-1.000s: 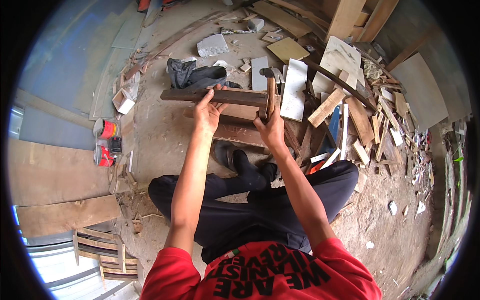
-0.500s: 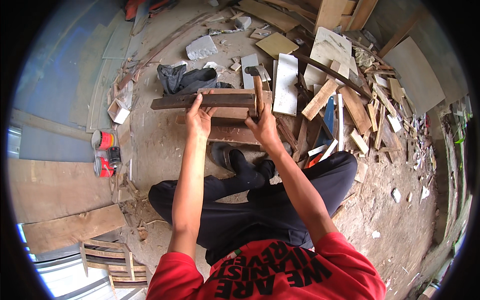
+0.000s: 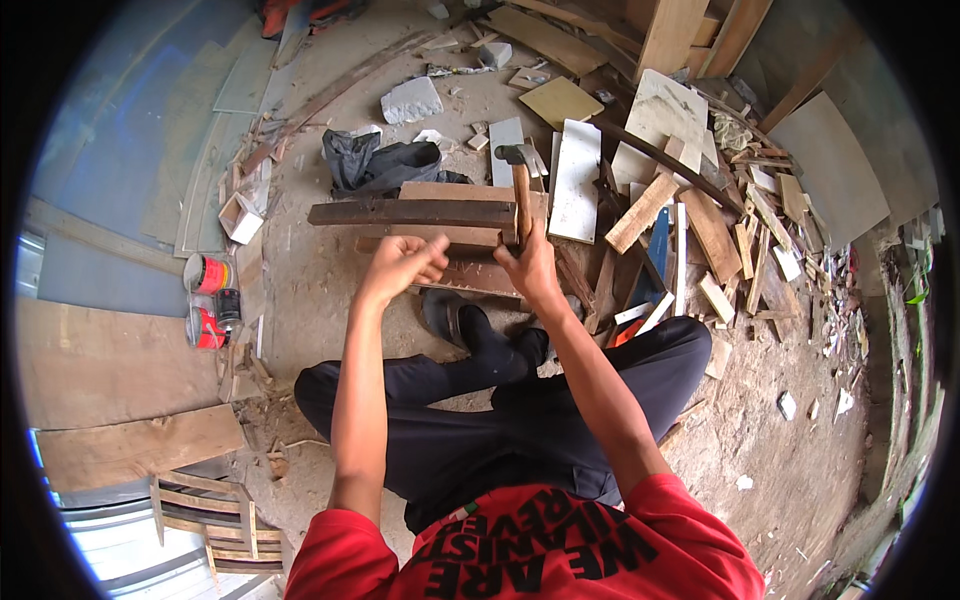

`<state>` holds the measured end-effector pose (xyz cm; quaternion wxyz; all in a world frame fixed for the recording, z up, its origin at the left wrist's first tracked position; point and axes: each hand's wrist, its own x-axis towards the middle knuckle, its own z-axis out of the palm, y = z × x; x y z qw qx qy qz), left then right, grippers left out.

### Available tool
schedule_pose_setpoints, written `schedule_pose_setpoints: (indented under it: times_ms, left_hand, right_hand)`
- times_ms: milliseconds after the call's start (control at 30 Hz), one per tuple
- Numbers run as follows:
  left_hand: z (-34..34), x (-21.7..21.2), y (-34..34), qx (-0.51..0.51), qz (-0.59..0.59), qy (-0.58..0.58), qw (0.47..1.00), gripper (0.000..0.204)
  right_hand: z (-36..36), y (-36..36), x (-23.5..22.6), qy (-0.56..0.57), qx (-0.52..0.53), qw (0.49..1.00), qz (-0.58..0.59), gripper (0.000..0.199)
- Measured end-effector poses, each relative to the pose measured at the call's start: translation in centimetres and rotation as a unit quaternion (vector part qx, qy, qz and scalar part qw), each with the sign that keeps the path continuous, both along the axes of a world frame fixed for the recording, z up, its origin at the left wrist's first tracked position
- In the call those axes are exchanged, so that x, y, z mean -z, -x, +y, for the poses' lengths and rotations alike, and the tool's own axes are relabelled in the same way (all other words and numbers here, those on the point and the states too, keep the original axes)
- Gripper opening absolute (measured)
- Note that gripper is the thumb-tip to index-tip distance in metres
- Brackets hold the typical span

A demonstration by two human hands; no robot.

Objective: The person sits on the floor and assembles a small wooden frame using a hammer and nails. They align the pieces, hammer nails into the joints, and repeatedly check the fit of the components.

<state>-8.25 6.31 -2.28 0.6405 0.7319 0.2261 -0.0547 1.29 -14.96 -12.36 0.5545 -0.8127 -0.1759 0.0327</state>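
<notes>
My right hand [image 3: 530,268] is closed round the wooden handle of a hammer [image 3: 522,195], its metal head up and away from me. The right end of a dark, narrow wood strip [image 3: 405,212] meets the hammer handle just beyond that hand. Whether my right fingers also grip the strip is hidden. My left hand [image 3: 403,266] is off the strip, nearer to me, with its fingers curled in and slightly blurred. Anything between them is too small to make out. Below the strip lie brown wood boards [image 3: 470,277], in front of my feet.
Offcuts and boards [image 3: 715,220] are heaped at the right, with a blue saw blade [image 3: 657,245] among them. A black bag [image 3: 385,165] and a white block [image 3: 411,101] lie beyond the strip. Red and black cans [image 3: 208,274] stand at the left.
My left hand has let go of the wood strip and drawn back toward me, its fingers curling. The strip, the hammer and my right hand sit slightly lower in view.
</notes>
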Motion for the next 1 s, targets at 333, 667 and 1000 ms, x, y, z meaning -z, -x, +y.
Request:
schedule_pose_setpoints:
  times_ms: [333,667,1000]
  left_hand:
    - [-3.5,-5.2,-7.0,0.308,-0.231,-0.549,0.742,0.039]
    - [-3.8,-3.4,-9.0,0.365,-0.086,-0.566,0.734,0.023]
    - [-3.3,-3.2,-9.0,0.36,-0.164,-0.561,0.727,0.013]
  right_hand:
    - [0.6,0.6,-1.2,0.009,0.007,1.0,-0.011,0.052]
    - [-6.5,1.6,-6.5,0.095,0.008,0.995,0.009,0.03]
    - [-12.1,5.0,-24.1,0.26,-0.167,0.951,-0.025,0.03]
